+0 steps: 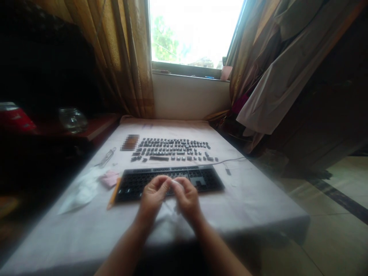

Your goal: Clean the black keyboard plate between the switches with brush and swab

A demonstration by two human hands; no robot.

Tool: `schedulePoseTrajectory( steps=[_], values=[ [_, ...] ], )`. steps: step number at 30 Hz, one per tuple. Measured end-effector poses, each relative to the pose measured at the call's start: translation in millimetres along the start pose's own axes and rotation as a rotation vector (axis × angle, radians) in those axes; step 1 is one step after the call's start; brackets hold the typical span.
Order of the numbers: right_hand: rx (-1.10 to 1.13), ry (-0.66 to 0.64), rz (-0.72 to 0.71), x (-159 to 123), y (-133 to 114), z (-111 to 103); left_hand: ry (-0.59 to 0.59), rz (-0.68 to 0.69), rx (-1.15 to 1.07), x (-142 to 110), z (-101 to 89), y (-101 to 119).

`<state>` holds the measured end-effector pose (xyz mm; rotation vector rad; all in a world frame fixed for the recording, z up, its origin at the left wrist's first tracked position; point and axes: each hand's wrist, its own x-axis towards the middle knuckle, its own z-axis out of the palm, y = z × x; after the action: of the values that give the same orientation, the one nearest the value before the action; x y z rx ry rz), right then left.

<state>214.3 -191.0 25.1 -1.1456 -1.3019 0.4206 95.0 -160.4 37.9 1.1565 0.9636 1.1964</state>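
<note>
My left hand (155, 191) and my right hand (186, 193) meet fingertip to fingertip above the front edge of a black keyboard (135, 176). Both are closed in a pinch on a small white, tissue-like piece (174, 182); most of it is hidden by the fingers, and its exact kind is blurred. The keyboard lies flat, with many of its keycaps off. Behind it, loose black keycaps (159, 158) are laid out in rows on the white tablecloth (247, 199).
Left of the keyboard lie a pink cloth (109, 179), a crumpled white sheet or bag (83, 191), an orange stick-like tool (113, 195) and a metal tool (108, 155). A cable (230, 159) runs off to the right. A glass jar (72, 119) stands on the side cabinet.
</note>
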Motion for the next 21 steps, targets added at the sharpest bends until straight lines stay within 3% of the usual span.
schedulePoseTrajectory(
  steps=[5,12,21],
  values=[
    [-0.057,0.067,-0.008,1.4,1.3,-1.4,-0.048,-0.05,-0.014,-1.9,1.5,-3.0],
    [-0.116,0.225,-0.008,6.6,10.6,1.6,-0.189,-0.287,-0.057,-25.9,4.7,-19.7],
    [-0.119,0.22,-0.067,-3.8,10.8,11.1,-0.099,-0.37,-0.259,-26.9,16.6,-19.0]
  ],
)
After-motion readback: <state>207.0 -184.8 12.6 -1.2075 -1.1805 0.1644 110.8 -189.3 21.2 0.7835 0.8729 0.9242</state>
